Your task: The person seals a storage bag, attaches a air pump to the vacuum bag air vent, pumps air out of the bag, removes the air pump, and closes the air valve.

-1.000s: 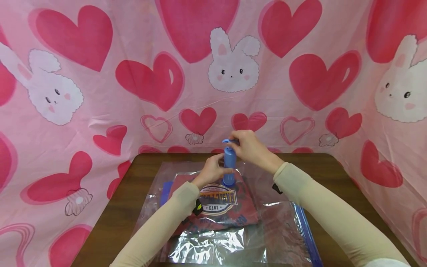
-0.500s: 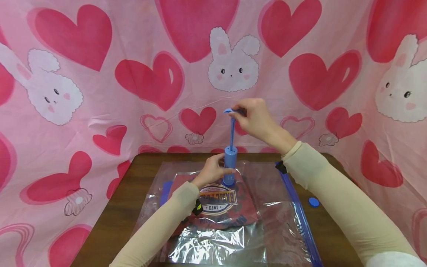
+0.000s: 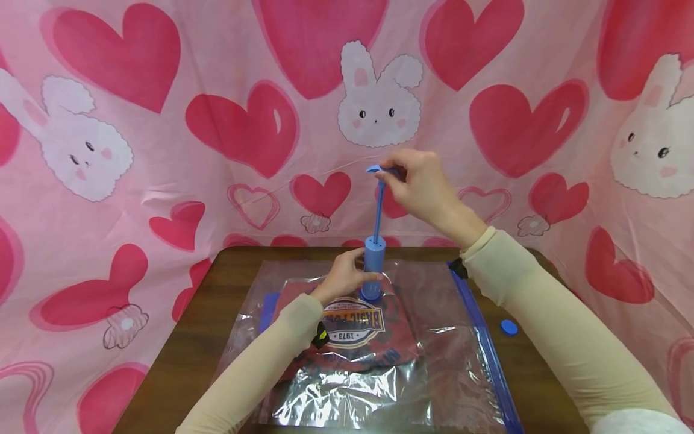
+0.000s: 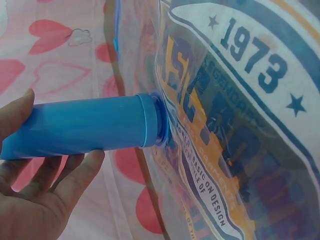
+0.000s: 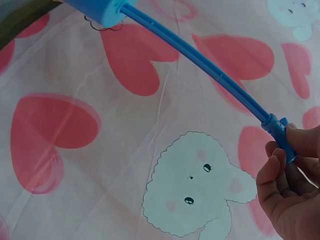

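A blue hand pump [image 3: 374, 262] stands upright on a clear plastic bag [image 3: 455, 374], its base meeting a round blue valve [image 4: 162, 119]. Inside the bag lies a folded red garment [image 3: 390, 337] with a printed "1973" badge. My left hand [image 3: 344, 277] grips the pump's barrel, thumb on one side and fingers on the other. Above it, my right hand [image 3: 417, 181] holds the pump's handle [image 5: 282, 140] in curled fingers. The thin rod [image 5: 200, 62] is drawn far out of the barrel, leaning slightly to the right.
A round blue cap [image 3: 509, 327] lies on the dark wooden table [image 3: 190, 355], right of the bag. The bag's blue zip edge [image 3: 490, 361] runs along its right side. A pink curtain [image 3: 320, 132] with hearts and rabbits hangs behind and at the sides.
My right hand has risen with the handle, drawing the rod out of the barrel, and has drifted slightly right. My left hand has kept its grip on the barrel.
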Motion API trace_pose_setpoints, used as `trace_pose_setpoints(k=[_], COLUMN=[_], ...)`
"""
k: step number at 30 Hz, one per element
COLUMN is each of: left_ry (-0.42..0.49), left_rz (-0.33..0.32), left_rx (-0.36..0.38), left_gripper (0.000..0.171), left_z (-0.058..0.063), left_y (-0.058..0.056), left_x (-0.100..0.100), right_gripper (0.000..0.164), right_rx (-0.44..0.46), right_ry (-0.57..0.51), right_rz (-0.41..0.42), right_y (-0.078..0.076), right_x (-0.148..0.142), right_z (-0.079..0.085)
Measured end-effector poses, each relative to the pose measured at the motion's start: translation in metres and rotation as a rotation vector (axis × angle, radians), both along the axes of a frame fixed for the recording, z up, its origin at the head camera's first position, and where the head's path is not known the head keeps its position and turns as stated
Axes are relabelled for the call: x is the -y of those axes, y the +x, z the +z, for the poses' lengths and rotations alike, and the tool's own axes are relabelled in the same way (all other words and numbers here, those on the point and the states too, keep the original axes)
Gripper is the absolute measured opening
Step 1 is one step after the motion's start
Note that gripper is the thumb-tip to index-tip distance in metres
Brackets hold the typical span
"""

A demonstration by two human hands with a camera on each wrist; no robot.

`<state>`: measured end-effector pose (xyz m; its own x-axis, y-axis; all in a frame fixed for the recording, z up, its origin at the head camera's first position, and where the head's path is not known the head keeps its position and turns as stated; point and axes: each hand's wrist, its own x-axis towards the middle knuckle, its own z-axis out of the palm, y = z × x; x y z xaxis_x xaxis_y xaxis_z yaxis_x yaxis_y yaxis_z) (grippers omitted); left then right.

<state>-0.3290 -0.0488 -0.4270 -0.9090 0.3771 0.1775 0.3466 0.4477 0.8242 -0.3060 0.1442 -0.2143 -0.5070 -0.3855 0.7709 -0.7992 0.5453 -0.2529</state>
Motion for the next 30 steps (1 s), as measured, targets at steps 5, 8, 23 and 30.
trace_pose_setpoints(k=[5, 8, 23, 30], left_ry=[0.002, 0.003, -0.007, -0.007], left_rz=[0.006, 0.006, 0.000, 0.002], left_rx=[-0.002, -0.013, -0.045, -0.042], left_gripper=[0.055, 0.053, 0.059, 0.058], left_z=[0.001, 0.001, 0.003, 0.003], left_y=[0.000, 0.001, 0.001, 0.001], left_x=[-0.001, 0.000, -0.001, -0.002], right_gripper=[0.012, 0.010, 0.013, 0.015], right_rx=[-0.002, 0.025, 0.187, 0.209], right_ry=[0.017, 0.032, 0.115, 0.136], right_rz=[-0.001, 0.012, -0.011, -0.005], right_y=[0.000, -0.002, -0.007, -0.009], right_x=[0.001, 0.004, 0.005, 0.007], right_z=[-0.010, -0.025, -0.094, -0.108])
